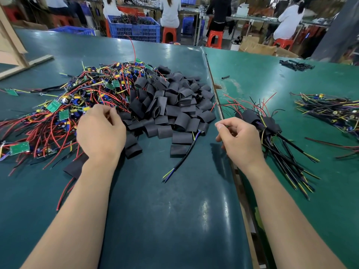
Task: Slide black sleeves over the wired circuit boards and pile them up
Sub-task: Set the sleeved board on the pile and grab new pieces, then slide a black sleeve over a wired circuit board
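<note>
A tangled heap of wired circuit boards (77, 98), green boards with red, black and yellow leads, lies at the left of the dark green table (165, 210). Beside it on the right sits a heap of flat black sleeves (171, 101). My left hand (101, 133) hovers where the two heaps meet, fingers curled over red wires; what they hold is hidden. My right hand (240, 140) is loosely curled with nothing visible in it, just left of a pile of sleeved boards (260, 121) with cables fanning toward me.
One sleeved cable (186, 152) lies at the sleeve heap's near edge. More wired parts (330, 111) lie at the far right, black scraps (297, 65) behind them. A raised seam (217, 98) divides the two table surfaces. Blue crates and seated people are beyond the table.
</note>
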`<state>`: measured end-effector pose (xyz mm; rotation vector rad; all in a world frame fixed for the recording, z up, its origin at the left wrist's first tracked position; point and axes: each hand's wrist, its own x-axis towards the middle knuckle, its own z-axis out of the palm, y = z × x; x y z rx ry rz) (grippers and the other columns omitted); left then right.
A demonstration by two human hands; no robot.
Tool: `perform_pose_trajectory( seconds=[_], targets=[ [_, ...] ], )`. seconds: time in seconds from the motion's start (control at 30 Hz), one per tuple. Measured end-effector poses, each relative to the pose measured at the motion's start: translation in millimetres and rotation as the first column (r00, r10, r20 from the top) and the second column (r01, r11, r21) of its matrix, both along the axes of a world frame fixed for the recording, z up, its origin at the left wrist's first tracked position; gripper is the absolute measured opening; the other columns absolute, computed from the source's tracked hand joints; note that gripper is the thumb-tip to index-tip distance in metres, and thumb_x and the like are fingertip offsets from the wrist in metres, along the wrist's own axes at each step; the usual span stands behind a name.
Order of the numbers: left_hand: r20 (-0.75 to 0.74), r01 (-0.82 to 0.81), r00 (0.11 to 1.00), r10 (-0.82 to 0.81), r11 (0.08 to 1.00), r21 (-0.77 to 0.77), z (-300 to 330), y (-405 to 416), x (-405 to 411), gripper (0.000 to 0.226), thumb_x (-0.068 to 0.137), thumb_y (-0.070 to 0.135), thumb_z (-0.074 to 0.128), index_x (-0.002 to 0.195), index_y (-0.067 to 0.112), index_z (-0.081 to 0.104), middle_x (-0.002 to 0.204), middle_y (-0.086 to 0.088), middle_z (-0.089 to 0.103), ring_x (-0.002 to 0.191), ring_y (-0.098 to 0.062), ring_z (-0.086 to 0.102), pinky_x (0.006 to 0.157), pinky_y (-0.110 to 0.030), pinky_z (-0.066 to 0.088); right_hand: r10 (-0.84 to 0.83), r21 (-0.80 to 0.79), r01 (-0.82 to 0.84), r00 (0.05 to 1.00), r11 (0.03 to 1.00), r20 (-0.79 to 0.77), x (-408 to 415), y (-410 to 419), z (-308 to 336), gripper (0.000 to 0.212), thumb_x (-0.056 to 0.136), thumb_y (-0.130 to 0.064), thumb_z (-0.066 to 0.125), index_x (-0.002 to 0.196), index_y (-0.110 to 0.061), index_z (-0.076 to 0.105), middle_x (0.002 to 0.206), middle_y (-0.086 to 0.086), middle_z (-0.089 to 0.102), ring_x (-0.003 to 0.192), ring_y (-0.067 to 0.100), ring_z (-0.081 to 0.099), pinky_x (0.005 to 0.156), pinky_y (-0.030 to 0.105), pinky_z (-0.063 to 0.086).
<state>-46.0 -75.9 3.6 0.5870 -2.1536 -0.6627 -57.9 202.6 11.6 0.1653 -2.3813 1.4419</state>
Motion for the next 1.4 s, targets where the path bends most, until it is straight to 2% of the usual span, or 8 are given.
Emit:
perform_pose_trajectory(
  seconds=[0.33,0.43,0.57,0.63,0.73,0.9,1.13,1.4],
  targets=[
    [-0.353,0.476,0.812,-0.465,0.877,-0.061,5,49,13,0.014,0.1,0.02,0.043,0.099,0.008,0.052,0.113,-0.002,0.064,0.087,-0.027,0.062,0.076,-0.041,0.048,0.022,0.072,-0.02,0.999,0.997,-0.023,-1,-5,-2,0.016,0.09,-0.02,0.063,0.077,-0.028,0.067,0.06,-0.006,0.067,0.056,0.005,0.059,0.063,0.026,0.05],
    [-0.271,0.521,0.797,-0.539,0.842,-0.141,1,51,12,0.009,0.089,0.016,0.052,0.085,0.009,0.056,0.115,0.008,0.058,0.113,-0.023,0.06,0.091,-0.032,0.045,0.026,0.082,-0.025,1.0,0.996,-0.015,-1,-5,-2,0.015,0.091,-0.019,0.063,0.079,-0.026,0.068,0.06,-0.007,0.067,0.057,0.005,0.059,0.063,0.027,0.05],
    [0.131,0.597,0.785,-0.605,0.796,0.098,-5,49,9,0.029,0.087,0.048,0.045,0.071,0.027,0.059,0.078,0.012,0.069,0.076,-0.015,0.064,0.071,-0.031,0.049,0.019,0.097,-0.018,1.0,0.995,-0.005,-1,-5,-2,0.013,0.091,-0.02,0.063,0.079,-0.021,0.069,0.062,-0.004,0.068,0.062,0.014,0.062,0.068,0.036,0.055],
    [0.077,0.617,0.757,-0.648,0.75,0.238,-6,48,9,0.053,0.091,0.061,0.035,0.073,0.023,0.068,0.071,0.002,0.069,0.078,-0.022,0.066,0.074,-0.034,0.05,0.023,0.096,-0.024,1.0,0.995,0.002,-1,-5,-3,0.013,0.091,-0.021,0.063,0.079,-0.021,0.069,0.062,-0.005,0.068,0.063,0.014,0.062,0.068,0.036,0.056],
    [-0.012,0.484,0.875,-0.484,0.874,0.027,-4,41,5,0.045,0.096,0.046,0.038,0.097,0.014,0.069,0.089,-0.009,0.07,0.089,-0.033,0.061,0.083,-0.042,0.047,0.022,0.105,-0.022,1.0,0.994,0.001,-1,-4,-3,0.013,0.091,-0.022,0.064,0.08,-0.021,0.069,0.063,-0.005,0.068,0.061,0.012,0.062,0.067,0.034,0.055],
    [0.459,0.516,0.808,-0.37,0.821,-0.246,-12,41,-3,0.075,0.074,0.008,0.057,0.145,0.028,0.045,0.157,-0.003,0.031,0.138,-0.031,0.026,0.104,-0.047,0.022,0.037,0.1,-0.04,0.999,0.994,0.029,0,-5,-2,0.013,0.091,-0.022,0.063,0.079,-0.022,0.069,0.061,-0.007,0.067,0.056,0.009,0.059,0.068,0.034,0.056],
    [0.364,0.439,0.865,-0.345,0.871,-0.219,-14,36,-9,0.033,0.081,0.011,0.059,0.11,0.026,0.067,0.115,0.001,0.062,0.111,-0.032,0.048,0.093,-0.043,0.03,0.044,0.114,-0.05,0.998,0.992,0.053,2,-5,-1,0.013,0.092,-0.024,0.062,0.082,-0.022,0.07,0.064,-0.005,0.068,0.062,0.012,0.063,0.071,0.039,0.057],
    [0.36,0.623,0.774,-0.521,0.729,-0.283,-12,48,-4,0.038,0.09,0.033,0.057,0.127,0.032,0.063,0.127,0.017,0.061,0.123,-0.018,0.041,0.101,-0.044,0.02,0.042,0.125,-0.049,0.998,0.991,0.056,2,-4,-1,0.013,0.091,-0.024,0.063,0.08,-0.023,0.069,0.064,-0.005,0.069,0.06,0.013,0.063,0.068,0.039,0.057]
  ],
)
